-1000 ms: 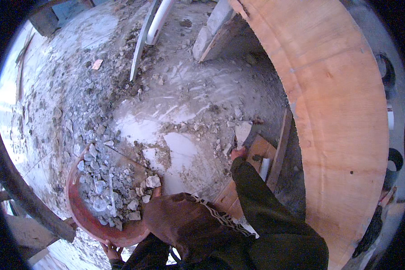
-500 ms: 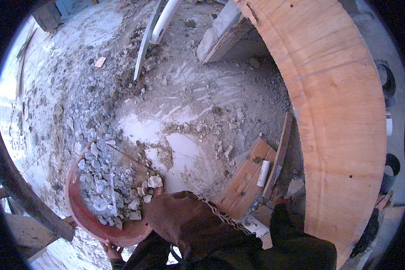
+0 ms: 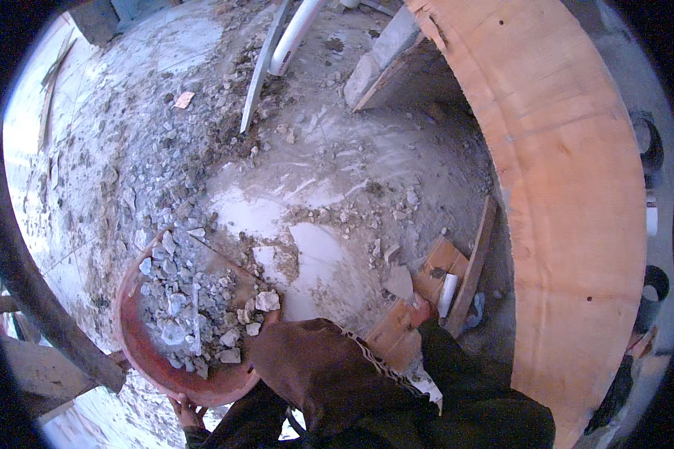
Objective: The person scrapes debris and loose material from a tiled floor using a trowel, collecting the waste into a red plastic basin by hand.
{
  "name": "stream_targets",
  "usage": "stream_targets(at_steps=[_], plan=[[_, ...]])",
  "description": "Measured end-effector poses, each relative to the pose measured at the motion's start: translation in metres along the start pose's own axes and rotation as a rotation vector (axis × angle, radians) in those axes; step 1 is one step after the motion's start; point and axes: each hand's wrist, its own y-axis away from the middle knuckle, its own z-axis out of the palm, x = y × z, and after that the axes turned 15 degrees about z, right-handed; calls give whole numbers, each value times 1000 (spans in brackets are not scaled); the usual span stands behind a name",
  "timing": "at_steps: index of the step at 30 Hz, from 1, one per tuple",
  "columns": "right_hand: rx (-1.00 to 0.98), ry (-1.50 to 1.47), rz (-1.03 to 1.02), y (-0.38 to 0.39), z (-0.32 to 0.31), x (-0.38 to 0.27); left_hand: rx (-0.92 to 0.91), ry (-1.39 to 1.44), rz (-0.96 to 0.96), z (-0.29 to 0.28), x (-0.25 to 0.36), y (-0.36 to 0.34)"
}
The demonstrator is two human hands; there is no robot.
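A reddish pan (image 3: pixel 130 329) with a curved wall stands at the lower left, heaped with grey rubble (image 3: pixel 176 303) and larger pale stones near its right side. My left hand (image 3: pixel 188 412) is closed on the pan's near rim, fingers at the outer edge. Stretched forward on the right, my right hand (image 3: pixel 424 310) grips a flat, pale grey broken piece (image 3: pixel 399 282), seemingly by its near edge. It is above a wooden board (image 3: pixel 392 335). Beside that hand lies a white tube (image 3: pixel 447 295). My knee in brown cloth partly hides the pan's right side.
A large curved plywood sheet (image 3: pixel 577 194) rises along the right. A narrow wood strip (image 3: pixel 473 262) leans near it. Loose rubble (image 3: pixel 168 165) covers the floor at left. A grey strip (image 3: pixel 264 71) and white pipe (image 3: pixel 295 37) lie at the back. A dark curved bar (image 3: pixel 37 299) stands left.
My right hand has moved left and forward from beside the wood strip, bringing the flat grey piece over the board. My left hand stays at the pan's rim. The view has shifted slightly.
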Motion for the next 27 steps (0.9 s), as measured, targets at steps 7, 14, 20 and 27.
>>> stream_targets(at_steps=[7,14,20,27], plan=[[74,-75,-36,-23,-48,-107,19,9,20,5,6,7],[160,211,-112,-45,-50,-39,88,-6,-8,-1,8,11],[81,273,-220,-97,-46,-150,46,21,-25,3,4,2],[400,-21,-216,-130,-67,72,-7,13,-66,32,-11,-15]])
